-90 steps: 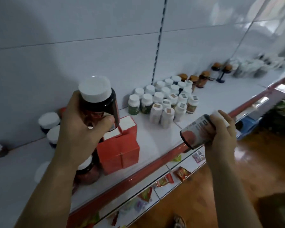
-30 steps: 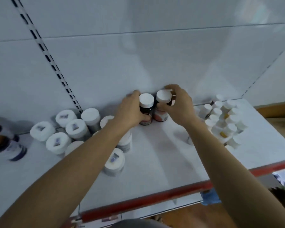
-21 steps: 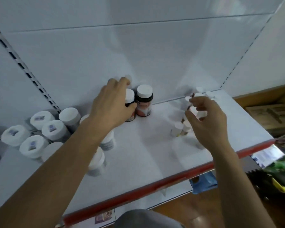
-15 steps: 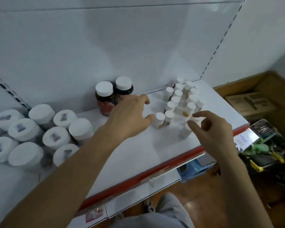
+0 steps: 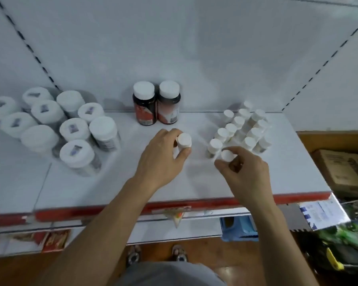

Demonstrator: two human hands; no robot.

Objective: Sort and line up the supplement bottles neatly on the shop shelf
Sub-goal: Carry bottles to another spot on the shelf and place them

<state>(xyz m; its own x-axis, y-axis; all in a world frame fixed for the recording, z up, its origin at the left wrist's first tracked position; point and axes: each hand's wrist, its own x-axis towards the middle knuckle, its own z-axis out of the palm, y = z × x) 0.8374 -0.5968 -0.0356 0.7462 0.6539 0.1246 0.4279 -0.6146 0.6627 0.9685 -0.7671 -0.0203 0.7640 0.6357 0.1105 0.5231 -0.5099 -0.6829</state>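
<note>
The left hand (image 5: pixel 161 157) is curled round a small white-capped bottle (image 5: pixel 184 140), with the thumb on its near side and the fingers behind it. The bottle is upright over the middle of the shelf (image 5: pixel 112 182); I cannot tell whether its base touches the surface. The right hand (image 5: pixel 247 172) pinches a second small bottle (image 5: pixel 227 155) at its white cap, between thumb and fingertips. This bottle is just near of the cluster of small bottles (image 5: pixel 243 125) at the right end of the shelf. The cluster stands in rough diagonal rows running from near left to far right, all with white caps, and its nearest bottle is just beside the one the right hand holds.

Against the back wall (image 5: pixel 194 48), far of the left hand, a pair of dark bottles (image 5: pixel 145 109) stands upright side by side. They are touching, and both have white caps and red-orange labels. On the left of the shelf a packed group of large white-lidded jars (image 5: pixel 74 129) stands, several with a small dark sticker on the lid.

A red strip (image 5: pixel 194 203) runs along the shelf's near edge. Below it are a lower shelf with red packets (image 5: pixel 54 238), a blue object (image 5: pixel 238 228) and the person's shoes (image 5: pixel 179 252) on a brown floor. A cardboard box (image 5: pixel 343 172) sits off to the right.
</note>
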